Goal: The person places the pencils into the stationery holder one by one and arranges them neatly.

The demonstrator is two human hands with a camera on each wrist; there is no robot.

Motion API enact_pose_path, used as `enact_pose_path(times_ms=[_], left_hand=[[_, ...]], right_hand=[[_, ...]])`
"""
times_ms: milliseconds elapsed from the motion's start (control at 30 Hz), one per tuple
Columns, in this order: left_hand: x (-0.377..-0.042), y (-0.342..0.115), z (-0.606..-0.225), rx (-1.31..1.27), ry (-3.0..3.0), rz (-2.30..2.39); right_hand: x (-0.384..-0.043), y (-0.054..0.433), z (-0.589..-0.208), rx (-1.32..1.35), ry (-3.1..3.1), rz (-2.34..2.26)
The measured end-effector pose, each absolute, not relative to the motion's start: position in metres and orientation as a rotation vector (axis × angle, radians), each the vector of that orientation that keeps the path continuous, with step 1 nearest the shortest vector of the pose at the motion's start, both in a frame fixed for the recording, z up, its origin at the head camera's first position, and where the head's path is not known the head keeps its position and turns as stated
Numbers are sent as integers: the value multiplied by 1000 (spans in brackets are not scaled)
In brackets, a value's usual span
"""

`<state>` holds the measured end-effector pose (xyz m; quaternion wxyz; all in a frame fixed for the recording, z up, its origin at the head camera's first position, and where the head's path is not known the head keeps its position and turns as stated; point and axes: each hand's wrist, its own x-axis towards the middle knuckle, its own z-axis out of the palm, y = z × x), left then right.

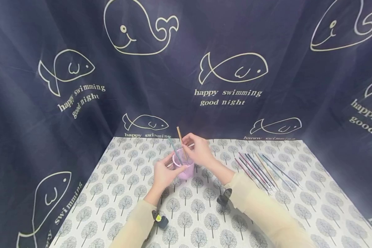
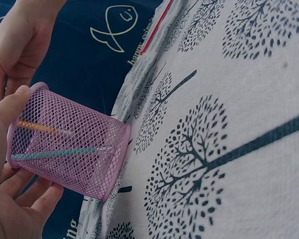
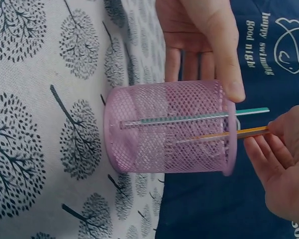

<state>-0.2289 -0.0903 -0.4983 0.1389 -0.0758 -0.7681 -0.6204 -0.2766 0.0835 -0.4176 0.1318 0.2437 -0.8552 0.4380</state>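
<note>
A pink mesh pen cup (image 1: pixel 186 172) stands upright on the tablecloth. My left hand (image 1: pixel 164 174) grips its side, thumb near the rim and fingers around the far side. My right hand (image 1: pixel 200 151), above the cup's right rim, pinches a gold-orange chopstick (image 1: pixel 179 133). In the right wrist view the silver lower end of this chopstick (image 3: pixel 251 132) reaches down inside the cup. Beside it a teal chopstick (image 3: pixel 254 111) with a silver lower part leans in the cup, its top poking above the rim. No hand touches the teal one.
Several chopsticks (image 1: pixel 260 172) in dark, red, gold and blue with silver ends lie spread on the table to the right. The cloth (image 1: pixel 198 220) has a tree print. Dark blue curtains (image 1: pixel 186 69) with white fish drawings hang behind and at both sides.
</note>
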Motion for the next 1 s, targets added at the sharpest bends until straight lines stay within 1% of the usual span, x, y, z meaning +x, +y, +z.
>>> enact_pose_path(times_ms=[233,600,1000], left_hand=[[-230,-88,-499,-220,-2222,-1788],[-228,-91,-499,-237,-2229,-1808],[-229,-92,-497,-219,-2254,-1788]], right_hand=[[-276,78,-423,688,-2540,1211],[-279,70,-436,734,-2666,1057],[-279,63,-435,710,-2732,945]])
